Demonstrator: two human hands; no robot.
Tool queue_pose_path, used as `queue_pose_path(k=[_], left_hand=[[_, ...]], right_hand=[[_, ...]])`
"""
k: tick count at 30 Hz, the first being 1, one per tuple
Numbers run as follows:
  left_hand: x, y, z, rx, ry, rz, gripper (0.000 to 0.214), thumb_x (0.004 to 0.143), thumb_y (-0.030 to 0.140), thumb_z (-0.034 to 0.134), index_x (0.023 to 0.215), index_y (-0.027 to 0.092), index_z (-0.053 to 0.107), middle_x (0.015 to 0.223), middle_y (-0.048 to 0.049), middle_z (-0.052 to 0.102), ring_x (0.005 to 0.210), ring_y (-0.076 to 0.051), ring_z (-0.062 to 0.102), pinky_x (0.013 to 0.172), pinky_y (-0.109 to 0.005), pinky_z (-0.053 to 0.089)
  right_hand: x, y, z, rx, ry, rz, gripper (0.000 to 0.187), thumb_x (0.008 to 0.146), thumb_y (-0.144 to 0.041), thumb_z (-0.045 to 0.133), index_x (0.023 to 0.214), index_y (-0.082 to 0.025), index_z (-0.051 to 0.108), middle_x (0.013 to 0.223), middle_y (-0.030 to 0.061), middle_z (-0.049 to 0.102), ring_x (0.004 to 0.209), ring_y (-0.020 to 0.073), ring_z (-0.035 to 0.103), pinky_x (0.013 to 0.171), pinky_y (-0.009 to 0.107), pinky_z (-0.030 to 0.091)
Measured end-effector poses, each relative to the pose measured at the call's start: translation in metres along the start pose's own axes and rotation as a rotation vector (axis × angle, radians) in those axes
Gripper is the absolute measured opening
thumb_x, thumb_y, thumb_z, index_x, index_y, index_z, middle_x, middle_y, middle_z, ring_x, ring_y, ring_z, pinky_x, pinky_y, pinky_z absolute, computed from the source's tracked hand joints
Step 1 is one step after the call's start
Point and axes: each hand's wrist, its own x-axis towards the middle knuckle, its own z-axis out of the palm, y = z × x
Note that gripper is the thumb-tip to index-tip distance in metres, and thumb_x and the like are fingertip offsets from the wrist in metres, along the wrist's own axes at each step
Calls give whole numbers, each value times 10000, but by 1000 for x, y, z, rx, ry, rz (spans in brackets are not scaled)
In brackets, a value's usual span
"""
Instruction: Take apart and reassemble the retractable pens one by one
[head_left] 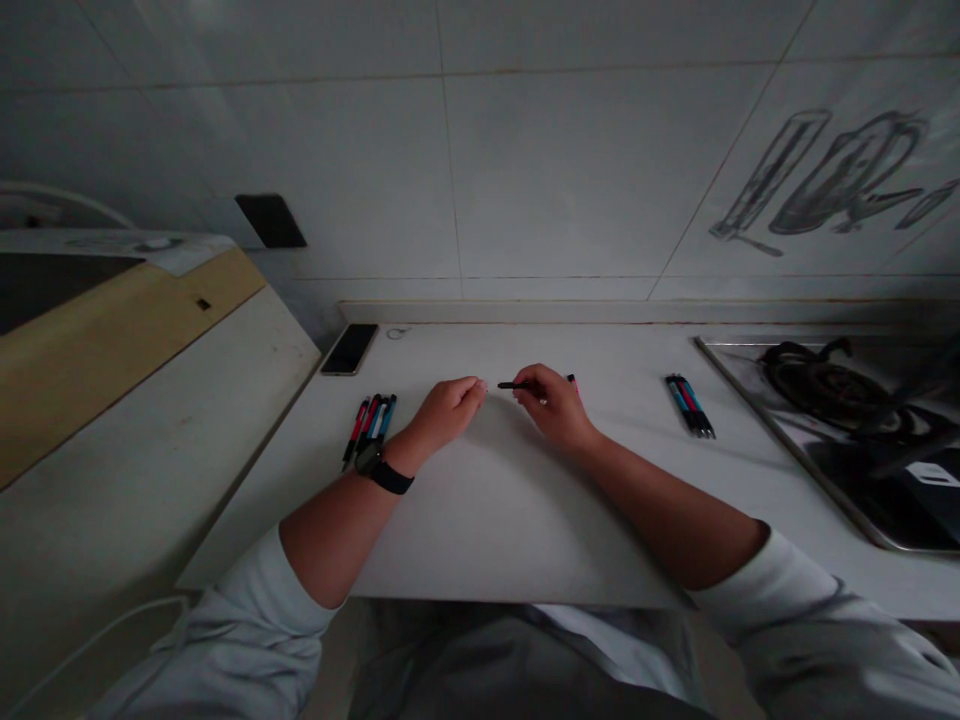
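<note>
My right hand (pixel 553 403) is closed around a pen (pixel 514 385) whose dark tip points left and whose pink end sticks out behind the fingers. My left hand (pixel 448 409), with a dark watch on its wrist, is curled in a loose fist just left of that tip; what it pinches, if anything, is hidden. Both hands rest on the white counter (pixel 480 520). A bunch of several red and blue pens (pixel 370 424) lies left of my left hand. Another small group of pens (pixel 690 405) lies to the right.
A dark phone (pixel 349 348) lies at the counter's back left. A gas hob (pixel 847 420) with a black burner ring is set in at the right. A wooden board and a white appliance top (pixel 112 400) stand at the left. A tiled wall rises behind.
</note>
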Motion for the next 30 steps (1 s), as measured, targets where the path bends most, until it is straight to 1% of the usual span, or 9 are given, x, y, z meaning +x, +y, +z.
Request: queue_pose_path(k=[4, 7, 10, 13, 16, 19, 23, 27, 30], left_hand=[[1, -9, -17, 418, 61, -22, 321, 1067, 334, 401, 893, 183, 625, 885, -72, 685, 824, -198, 616, 749, -308, 424], [1, -20, -29, 649, -22, -135, 291, 1054, 298, 422, 988, 174, 677, 983, -114, 717, 880, -231, 659, 781, -332, 451], [1, -29, -35, 779, -129, -260, 336, 1048, 287, 411, 1038, 147, 716, 1015, -157, 738, 904, -276, 694, 793, -364, 483], [2, -32, -36, 805, -212, -330, 415, 1053, 312, 376, 1080, 130, 749, 1050, -190, 750, 935, -309, 714, 816, -395, 513], [4, -33, -33, 787, -245, -348, 491, 1060, 350, 335, 1079, 136, 777, 1078, -193, 760, 973, -310, 723, 852, -400, 530], [8, -33, -29, 773, -263, -348, 497, 1047, 363, 348, 1054, 151, 797, 1086, -180, 769, 992, -302, 726, 871, -388, 537], [13, -35, -23, 762, -249, -347, 474, 1029, 333, 367, 1057, 151, 803, 1090, -180, 769, 1003, -303, 728, 870, -384, 541], [15, -37, -18, 762, -203, -311, 484, 1040, 349, 361, 1054, 149, 801, 1075, -178, 769, 995, -306, 727, 854, -388, 539], [14, -40, -16, 752, -176, -282, 487, 1053, 385, 369, 1054, 148, 795, 1048, -170, 769, 970, -297, 728, 833, -376, 532]], right_hand=[[4, 0, -6, -25, 48, 44, 179, 956, -350, 612, 1070, -218, 654, 864, 42, 686, 743, 162, 639, 699, 291, 504], [8, 5, -10, -59, 91, 51, 224, 975, -385, 587, 1105, -221, 665, 895, 55, 703, 777, 172, 663, 739, 308, 523], [14, 9, -13, -113, 84, 30, 250, 990, -379, 536, 1119, -222, 682, 960, 69, 717, 816, 180, 677, 766, 316, 527], [25, 6, -14, -208, 3, 7, 258, 995, -343, 496, 1082, -209, 698, 936, 70, 722, 811, 183, 669, 756, 306, 502], [39, -3, -8, -338, -112, 43, 227, 984, -304, 512, 1084, -202, 688, 856, 46, 720, 766, 175, 645, 726, 285, 456], [51, -12, 5, -473, -256, 102, 204, 968, -267, 539, 1108, -199, 672, 867, 42, 736, 752, 169, 632, 701, 274, 417], [63, -16, 29, -663, -459, 144, 203, 975, -265, 542, 1067, -211, 714, 991, 83, 769, 868, 201, 666, 731, 280, 413], [68, -15, 45, -776, -531, 172, 256, 1007, -305, 521, 1118, -211, 732, 1091, 119, 768, 988, 244, 684, 804, 305, 446], [67, -13, 47, -800, -488, 151, 283, 1022, -337, 519, 1151, -200, 731, 1126, 145, 750, 1002, 263, 686, 836, 336, 470]])
